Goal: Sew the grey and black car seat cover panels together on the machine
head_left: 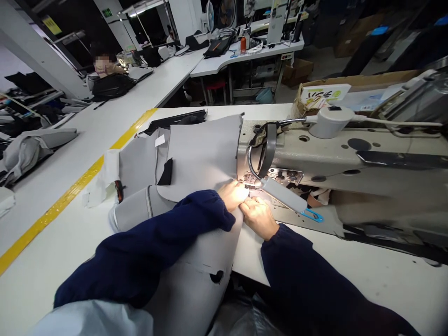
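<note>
A large piece of grey fabric (203, 154) lies across the white table and runs under the needle area of a sewing machine (350, 163). My left hand (232, 194) lies on the fabric's edge just left of the lit needle, fingers pressed flat and together. My right hand (258, 217) rests beside it, fingers curled down on the fabric's edge near the presser foot. Both arms wear dark blue sleeves. A gooseneck lamp (283, 193) shines on the needle plate.
A yellow stripe (70, 193) crosses the long white table (52, 233). More grey pieces (31, 149) lie at the far left. A cardboard box (350, 88) stands behind the machine. Another person (105, 65) sits at the far table. A blue clip (313, 216) lies by the machine.
</note>
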A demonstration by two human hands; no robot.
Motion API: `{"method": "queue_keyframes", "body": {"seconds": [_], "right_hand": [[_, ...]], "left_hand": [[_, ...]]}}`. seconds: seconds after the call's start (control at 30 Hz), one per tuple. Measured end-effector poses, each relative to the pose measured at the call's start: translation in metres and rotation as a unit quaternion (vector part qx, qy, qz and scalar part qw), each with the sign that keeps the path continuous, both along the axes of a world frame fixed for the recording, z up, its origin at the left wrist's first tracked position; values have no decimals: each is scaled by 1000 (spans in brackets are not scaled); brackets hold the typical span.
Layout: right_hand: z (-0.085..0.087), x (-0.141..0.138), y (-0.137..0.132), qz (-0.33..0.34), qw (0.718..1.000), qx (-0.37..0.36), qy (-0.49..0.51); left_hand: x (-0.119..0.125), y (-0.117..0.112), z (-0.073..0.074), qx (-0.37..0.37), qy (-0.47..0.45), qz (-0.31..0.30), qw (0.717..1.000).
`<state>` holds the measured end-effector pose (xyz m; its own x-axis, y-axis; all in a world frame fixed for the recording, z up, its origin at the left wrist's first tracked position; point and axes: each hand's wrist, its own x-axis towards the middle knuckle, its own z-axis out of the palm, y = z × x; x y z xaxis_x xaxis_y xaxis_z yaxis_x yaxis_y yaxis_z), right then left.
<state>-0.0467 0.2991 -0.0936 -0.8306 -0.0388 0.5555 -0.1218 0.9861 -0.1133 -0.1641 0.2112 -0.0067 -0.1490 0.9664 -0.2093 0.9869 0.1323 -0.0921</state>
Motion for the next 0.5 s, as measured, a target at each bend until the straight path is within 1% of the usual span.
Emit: {"method": "queue_keyframes", "body": {"seconds": [0.07,0.13,0.23,0.3,0.33,0.37,0.43,0.5], "right_hand": [[1,-1,0,-2,1000,-4,6],[3,-2,0,1,1000,-7,9],[3,-1,-1,7,1000,-11,8],[1,1,-1,11,1000,-10,8],[1,2,-1,15,1000,-14,8],[0,4,-1,21,999,-23,8],[0,8,2,42,997,-68,15],[3,10,6,67,983,-168,22]], "left_hand": [[5,1,-2,-6,-2,30,1000],[6,4,-4,-12,-5,41,999],[3,8,-7,-11,-10,32,999],[3,6,-3,-5,-9,20,1000],[6,1,0,-3,-11,8,1000],[10,-8,6,-1,-17,-9,1000],[21,-40,16,8,-49,-48,998],[26,-84,23,39,-95,-66,993]]}}
